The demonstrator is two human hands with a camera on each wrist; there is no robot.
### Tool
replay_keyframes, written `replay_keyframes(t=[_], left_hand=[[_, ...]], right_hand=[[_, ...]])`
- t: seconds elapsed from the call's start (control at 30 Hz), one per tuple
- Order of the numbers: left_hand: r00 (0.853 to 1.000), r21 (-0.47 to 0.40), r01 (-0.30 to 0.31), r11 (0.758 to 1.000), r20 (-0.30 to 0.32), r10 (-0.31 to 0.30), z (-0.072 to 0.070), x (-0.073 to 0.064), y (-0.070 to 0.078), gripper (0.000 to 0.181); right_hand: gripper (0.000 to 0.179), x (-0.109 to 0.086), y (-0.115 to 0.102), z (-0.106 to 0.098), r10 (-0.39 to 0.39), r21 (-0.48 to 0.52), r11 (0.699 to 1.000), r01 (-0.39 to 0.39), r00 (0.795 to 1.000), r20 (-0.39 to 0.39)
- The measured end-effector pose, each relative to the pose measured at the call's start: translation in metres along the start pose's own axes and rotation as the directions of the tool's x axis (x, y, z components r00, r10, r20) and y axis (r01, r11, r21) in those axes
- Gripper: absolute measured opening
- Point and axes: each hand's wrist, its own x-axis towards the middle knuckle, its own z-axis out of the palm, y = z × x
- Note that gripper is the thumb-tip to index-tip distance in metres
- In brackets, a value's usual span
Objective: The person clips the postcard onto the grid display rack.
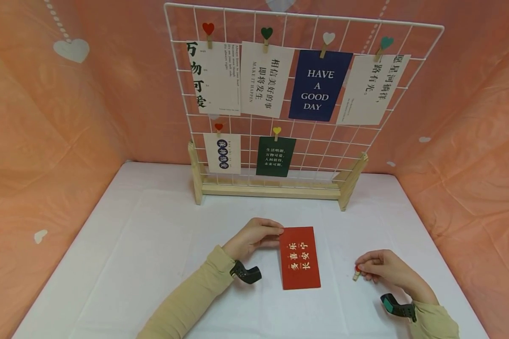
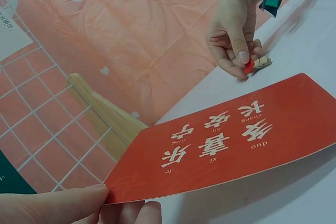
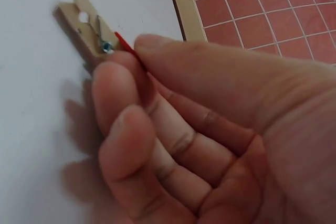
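Observation:
Between thumb and fingers, my left hand (image 1: 256, 235) pinches a red card (image 1: 300, 259) by its upper left corner. White Chinese characters run across the card, and in the left wrist view the card (image 2: 226, 140) is tilted, held off the white tabletop. To the right, my right hand (image 1: 388, 269) pinches a small wooden clothespin (image 1: 356, 275) by its red heart end. The right wrist view shows the wooden jaws of the clothespin (image 3: 86, 24) pointing away from the fingertips, with its metal spring visible.
Behind the hands stands a white wire grid (image 1: 314, 155) on a wooden stand (image 1: 271, 190). Several cards hang on it from heart clothespins, among them a blue card (image 1: 320, 84) and a dark green card (image 1: 275, 157). Orange cloth (image 1: 68, 141) surrounds the white table (image 1: 152, 212).

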Motion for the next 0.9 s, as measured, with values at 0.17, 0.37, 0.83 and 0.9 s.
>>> replay_keyframes(t=[0.17,0.37,0.83,0.9], left_hand=[[1.0,-0.014,-0.001,1.0,-0.006,0.001,0.0,-0.002,0.002,0.024],[1.0,-0.009,-0.013,1.0,-0.013,0.013,-0.002,-0.003,0.002,0.024],[0.999,-0.018,-0.032,0.999,-0.031,0.032,-0.005,-0.004,0.008,0.025],[0.998,-0.018,-0.036,0.999,-0.049,0.035,-0.006,-0.003,0.01,0.025]], right_hand=[[0.031,0.001,-0.001,0.0,-0.034,-0.016,0.999,0.034,0.999,-0.034],[0.029,0.002,-0.003,0.001,-0.06,-0.02,0.998,0.059,0.996,-0.065],[0.022,0.007,-0.006,0.002,-0.119,-0.087,0.99,0.107,0.982,-0.144],[0.021,0.008,-0.007,0.002,-0.134,-0.1,0.988,0.119,0.978,-0.159]])
